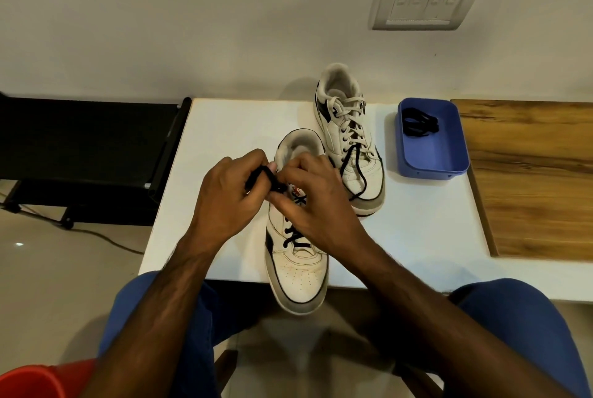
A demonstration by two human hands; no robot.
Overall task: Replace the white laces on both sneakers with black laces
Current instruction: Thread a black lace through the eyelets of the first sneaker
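Both hands work at the top eyelets of the near sneaker (296,253), already crossed in black on the white tabletop (224,128): left hand (224,195) and right hand (314,202) each pinch the black lace (268,178) in a closed grip, likely knotting next. The far sneaker (348,141) keeps white laces. A blue tub (449,160) holds a spare black lace (420,123)

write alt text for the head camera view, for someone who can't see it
Both hands, left hand and right hand, pinch a black lace over the near sneaker on a white table. Behind stands the white-laced far sneaker beside a blue tray holding another black lace.
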